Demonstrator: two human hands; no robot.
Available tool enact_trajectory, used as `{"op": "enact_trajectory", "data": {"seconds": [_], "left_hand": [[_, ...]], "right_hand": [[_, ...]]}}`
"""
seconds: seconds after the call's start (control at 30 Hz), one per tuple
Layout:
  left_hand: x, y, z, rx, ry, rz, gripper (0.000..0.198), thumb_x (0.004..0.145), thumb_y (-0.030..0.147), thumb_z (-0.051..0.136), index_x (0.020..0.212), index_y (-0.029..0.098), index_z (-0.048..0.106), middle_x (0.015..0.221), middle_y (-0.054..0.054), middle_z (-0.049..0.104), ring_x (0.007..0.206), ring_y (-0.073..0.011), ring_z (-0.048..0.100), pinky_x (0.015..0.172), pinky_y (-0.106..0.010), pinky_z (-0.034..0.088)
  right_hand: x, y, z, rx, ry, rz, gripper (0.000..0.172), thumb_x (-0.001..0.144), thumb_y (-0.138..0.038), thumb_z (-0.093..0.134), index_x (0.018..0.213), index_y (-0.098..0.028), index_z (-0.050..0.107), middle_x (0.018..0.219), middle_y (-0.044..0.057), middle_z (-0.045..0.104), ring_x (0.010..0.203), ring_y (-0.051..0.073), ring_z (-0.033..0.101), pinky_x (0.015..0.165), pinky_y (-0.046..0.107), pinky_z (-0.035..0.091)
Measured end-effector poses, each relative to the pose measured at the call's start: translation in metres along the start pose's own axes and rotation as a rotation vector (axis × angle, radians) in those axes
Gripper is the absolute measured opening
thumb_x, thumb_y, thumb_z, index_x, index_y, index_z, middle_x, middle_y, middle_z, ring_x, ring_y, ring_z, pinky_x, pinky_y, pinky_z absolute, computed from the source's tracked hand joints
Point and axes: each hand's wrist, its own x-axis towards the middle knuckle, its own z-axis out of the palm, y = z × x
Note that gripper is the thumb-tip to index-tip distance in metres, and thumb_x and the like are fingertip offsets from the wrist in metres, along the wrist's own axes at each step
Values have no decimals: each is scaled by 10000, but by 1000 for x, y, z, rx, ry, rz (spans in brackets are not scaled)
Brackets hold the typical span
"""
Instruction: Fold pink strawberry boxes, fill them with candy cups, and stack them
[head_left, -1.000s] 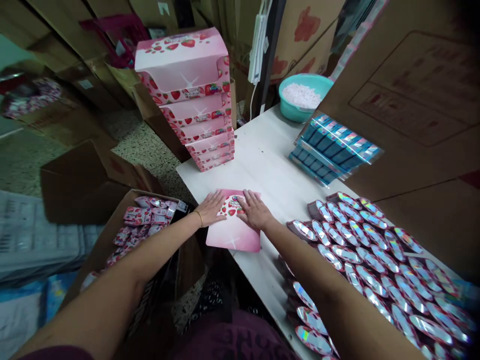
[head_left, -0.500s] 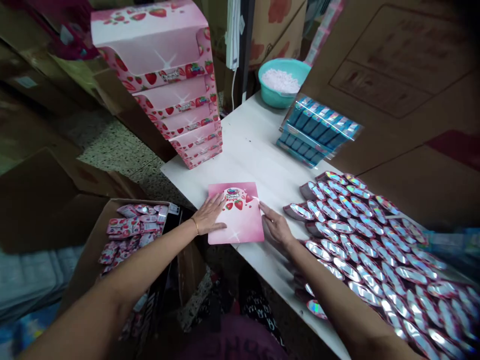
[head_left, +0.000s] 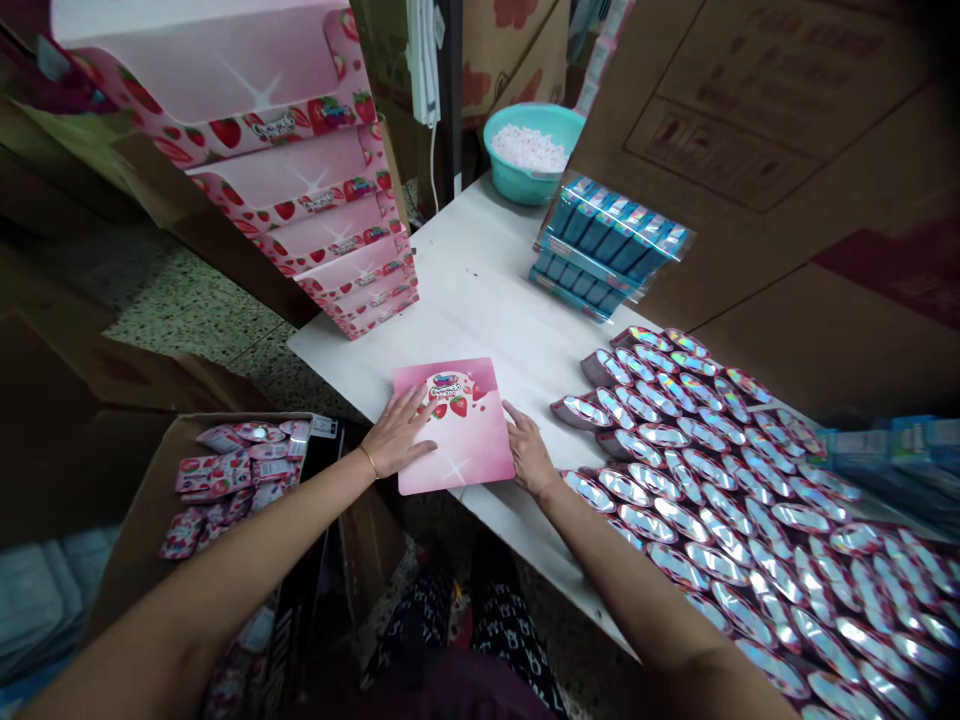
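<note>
A flat pink strawberry-printed carton (head_left: 459, 430) lies at the near edge of the white table (head_left: 487, 300). My left hand (head_left: 397, 432) rests flat on its left side, fingers spread. At the carton's right edge sits my right hand (head_left: 527, 452), fingers touching the edge. Neither hand lifts the carton off the table.
A tall stack of pink strawberry trays (head_left: 300, 190) stands at the table's left corner. Blue packets in clear wrap (head_left: 604, 245) and a teal bowl (head_left: 531, 150) sit behind. Many holographic foil pieces (head_left: 720, 480) cover the right. A cardboard box of pink sachets (head_left: 232, 475) stands left on the floor.
My right hand slid from the top of the carton to its right edge. My left hand moved to the left side. The view came closer to the table.
</note>
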Motion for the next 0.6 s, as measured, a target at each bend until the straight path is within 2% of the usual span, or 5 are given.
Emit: {"op": "enact_trajectory", "data": {"seconds": [0.13, 0.27, 0.33, 0.47, 0.6], "left_hand": [[2, 11, -1, 54, -7, -61, 727, 759, 596, 454, 1377, 275, 244, 1483, -81, 114, 1347, -320, 66, 1068, -511, 93], [2, 11, -1, 57, 3, -30, 731, 728, 621, 480, 1358, 308, 283, 1489, -71, 80, 1341, -331, 89, 1060, -526, 106], [1, 10, -1, 55, 7, -19, 731, 730, 605, 494, 1362, 312, 269, 1491, -69, 65, 1341, -327, 99, 1059, -527, 112], [-3, 8, -3, 71, -25, -14, 791, 711, 582, 541, 1378, 295, 227, 1493, -75, 39, 1349, -317, 67, 1065, -516, 106], [-5, 6, -4, 79, -75, -16, 889, 690, 594, 553, 1399, 219, 169, 1485, -111, 81, 1354, -287, 78, 1082, -469, 102]], "right_hand": [[-2, 19, -26, 15, -91, -193, 393, 867, -254, 362, 1230, -214, 506, 1259, 60, 519, 1328, 218, 203, 1067, 453, 207], [14, 22, -49, 87, -19, -72, 406, 910, -319, 254, 1171, -230, 553, 1192, 71, 567, 1183, 203, 444, 981, 404, 352], [28, 14, -49, 39, -7, -90, 483, 860, -461, 377, 1275, -223, 449, 1300, 94, 470, 1232, 245, 377, 1006, 450, 304], [44, 2, -32, -152, -172, -263, 958, 636, -669, 561, 1398, -208, 209, 1469, 116, 149, 1334, 358, 50, 1033, 580, 106], [44, 2, -24, -194, -197, -278, 955, 641, -653, 574, 1405, -243, 173, 1475, 107, 120, 1335, 355, 29, 1026, 603, 43]]}}
